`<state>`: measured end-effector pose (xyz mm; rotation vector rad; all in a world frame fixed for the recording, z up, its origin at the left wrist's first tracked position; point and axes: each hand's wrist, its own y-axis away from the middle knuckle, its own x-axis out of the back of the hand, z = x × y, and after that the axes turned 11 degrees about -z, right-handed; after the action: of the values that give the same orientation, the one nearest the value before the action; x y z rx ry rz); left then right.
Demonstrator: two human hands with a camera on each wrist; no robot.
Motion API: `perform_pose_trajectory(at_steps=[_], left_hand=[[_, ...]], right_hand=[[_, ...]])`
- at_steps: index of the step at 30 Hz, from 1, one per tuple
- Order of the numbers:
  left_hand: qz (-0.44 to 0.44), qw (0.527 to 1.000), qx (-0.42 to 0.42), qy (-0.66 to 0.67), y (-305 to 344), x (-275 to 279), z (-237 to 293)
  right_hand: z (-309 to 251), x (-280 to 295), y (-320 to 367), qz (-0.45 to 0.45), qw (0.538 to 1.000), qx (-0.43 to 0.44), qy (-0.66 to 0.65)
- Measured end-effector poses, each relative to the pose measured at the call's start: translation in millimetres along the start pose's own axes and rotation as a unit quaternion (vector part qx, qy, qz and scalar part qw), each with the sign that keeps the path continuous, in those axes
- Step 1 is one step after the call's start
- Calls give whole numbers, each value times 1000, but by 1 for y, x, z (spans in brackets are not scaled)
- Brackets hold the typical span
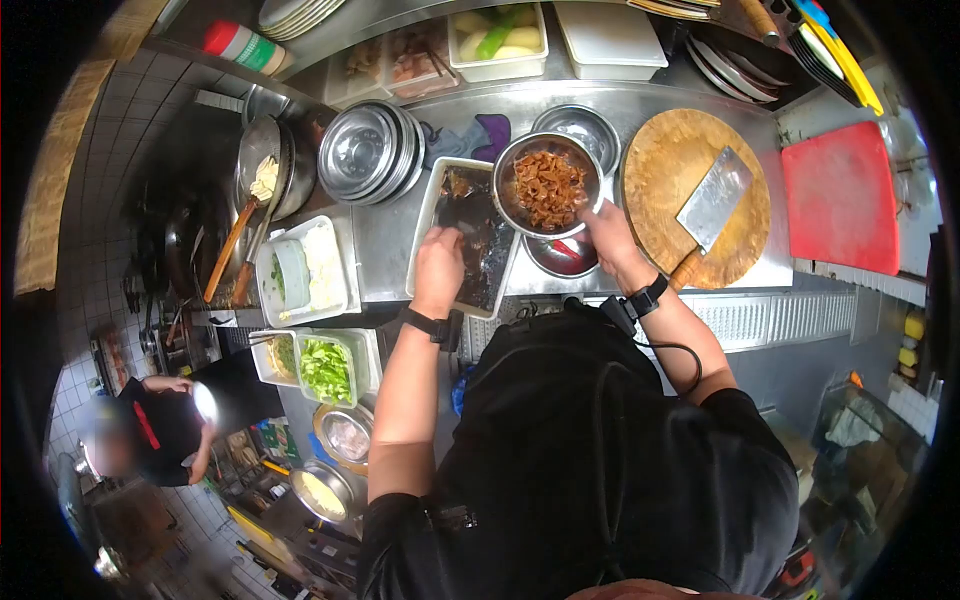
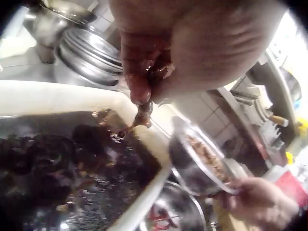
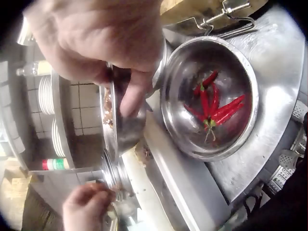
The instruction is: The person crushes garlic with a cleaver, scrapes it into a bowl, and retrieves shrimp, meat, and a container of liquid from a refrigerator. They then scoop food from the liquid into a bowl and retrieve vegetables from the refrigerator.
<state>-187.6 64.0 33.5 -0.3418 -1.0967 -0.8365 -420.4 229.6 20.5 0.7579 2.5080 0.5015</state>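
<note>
My left hand (image 1: pixel 438 272) is over the near left side of a white rectangular tray (image 1: pixel 427 212) of dark brown liquid with dark pieces in it. Its fingertips pinch a glossy brown piece of food (image 2: pixel 143 115), seen in the left wrist view; its exact kind I cannot tell. With my right hand (image 1: pixel 612 240) I grip the rim of a metal bowl (image 1: pixel 540 233), thumb against its outer wall. Chopped brown pieces (image 1: pixel 550 188) fill that bowl, which is held up beside the tray. Below it sits another metal bowl (image 3: pixel 253 91) with several red chillies (image 3: pixel 211 101).
Right of the bowls, a cleaver (image 1: pixel 716 200) lies on a round wooden chopping board (image 1: pixel 650 160); a red board (image 1: pixel 840 200) is farther right. Stacked metal bowls (image 1: pixel 365 150) stand left of the tray, near a container of greens (image 1: pixel 326 372). Another person (image 1: pixel 165 425) stands at far left.
</note>
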Motion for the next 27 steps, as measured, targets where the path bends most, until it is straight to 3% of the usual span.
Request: perform_pose_trajectory(at_steps=[2, 6, 8, 13, 17, 20, 22, 23, 24, 25, 27], left_hand=[[76, 993, -72, 55, -8, 17, 30], [73, 986, -107, 104, -23, 27, 72], [24, 990, -119, 64, -28, 25, 82], [57, 985, -148, 65, -33, 34, 79], [149, 979, -139, 15, -21, 71, 78], [212, 973, -87, -2, -2, 92, 77], [237, 969, -60, 30, 3, 79, 55], [236, 969, -61, 30, -1, 47, 23], [53, 995, -61, -51, -4, 6, -15], [-135, 981, -57, -128, -1, -19, -37], [-253, 966, 48, -2, 12, -30, -34]], right_hand=[[6, -2, -3, -14, 1000, 2, 11], [7, -13, -3, -50, 998, -19, 24], [5, -20, -2, -64, 997, -24, 30], [19, -20, -10, -97, 993, 2, 62], [16, -17, -10, -83, 996, -6, 23], [8, -10, -7, -63, 998, 0, -2], [2, -1, -7, -44, 998, 4, 39], [1, 6, -11, -44, 998, 4, 39], [3, 13, -18, -46, 999, 6, 23], [6, 16, -19, -50, 999, 4, 7], [-4, 14, -25, -29, 999, 23, -24]])
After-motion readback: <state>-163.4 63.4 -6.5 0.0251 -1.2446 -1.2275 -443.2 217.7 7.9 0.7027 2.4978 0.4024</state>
